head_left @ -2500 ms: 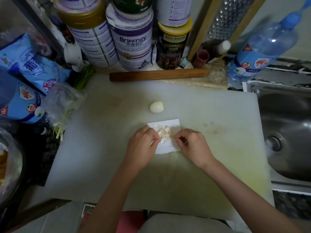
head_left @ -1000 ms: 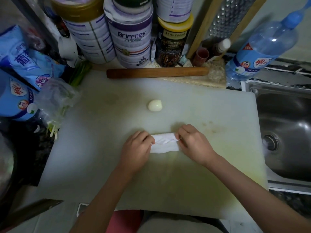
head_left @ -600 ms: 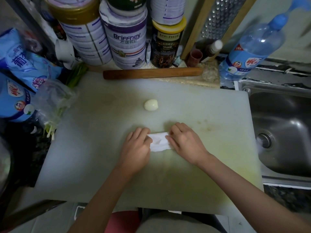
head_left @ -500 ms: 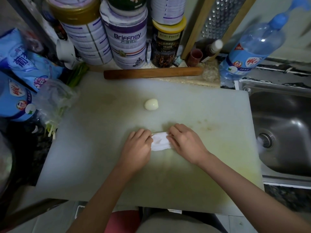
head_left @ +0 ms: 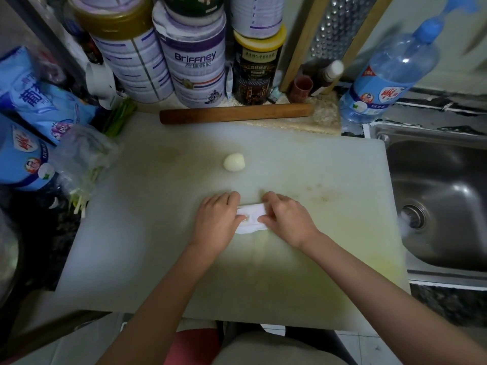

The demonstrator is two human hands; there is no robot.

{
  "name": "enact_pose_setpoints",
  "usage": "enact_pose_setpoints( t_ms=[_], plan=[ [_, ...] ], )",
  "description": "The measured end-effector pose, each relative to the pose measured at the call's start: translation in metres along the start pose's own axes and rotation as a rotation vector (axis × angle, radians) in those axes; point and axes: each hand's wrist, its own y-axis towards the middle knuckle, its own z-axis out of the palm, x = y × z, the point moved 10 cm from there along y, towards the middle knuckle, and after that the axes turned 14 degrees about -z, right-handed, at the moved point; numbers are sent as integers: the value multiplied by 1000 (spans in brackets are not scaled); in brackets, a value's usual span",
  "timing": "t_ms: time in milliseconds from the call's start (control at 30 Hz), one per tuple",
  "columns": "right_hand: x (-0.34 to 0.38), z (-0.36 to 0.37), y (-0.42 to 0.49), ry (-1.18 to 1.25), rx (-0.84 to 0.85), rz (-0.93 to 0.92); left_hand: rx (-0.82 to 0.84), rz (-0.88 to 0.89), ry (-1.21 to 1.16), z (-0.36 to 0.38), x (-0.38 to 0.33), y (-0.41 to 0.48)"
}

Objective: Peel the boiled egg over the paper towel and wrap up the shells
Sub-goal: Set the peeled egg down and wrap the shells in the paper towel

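Paper towel (head_left: 251,219) is seen folded into a narrow white packet, which lies on the cutting board (head_left: 158,233) between the two hands, toward the near middle of the board. The shells are not visible, and it is judged that they are enclosed inside the fold. The peeled egg (head_left: 234,162) is left apart, farther back on the board, so the peeling appears to be finished and the wrapping is the step in hand. For this step to be done well, the packet should be kept flat on the board while the open ends are turned inward, so that no fragment can slip out at the sides. The folds should be pressed down firmly but not crushed, because sharp pieces could tear thin paper. The left hand (head_left: 217,222) is placed on the left end of the packet, with its fingers curled and the thumb pressed on the paper. The right hand (head_left: 286,221) is placed on the right end, with fingers bent over the far edge and the thumb laid on top, so the paper is pinched there. The hands are close together, only a short stretch of paper towel is shown between them, and nothing else is held.
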Motion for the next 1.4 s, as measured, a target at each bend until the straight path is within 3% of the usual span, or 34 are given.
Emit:
enact_pose_setpoints(
  t_ms=[200,433,633,800,1033,1400],
  plan=[
    [2,-2,4,-91,-33,-35,80,44,40,9,1,12],
    [11,-2,-3,-65,-80,-167,170,97,-101,7,-4,4],
    [37,-11,-15,-178,-113,-340,79,241,0,0,-16,-23],
    [39,-8,-18,-174,-81,-362,50,278,-48,-1,-9,-41],
    [27,-3,-28,-32,-61,-287,5,202,-123,-1,-4,-39],
    [25,11,-19,-50,-82,-66,52,-163,-24,21,4,-31]
  ],
)
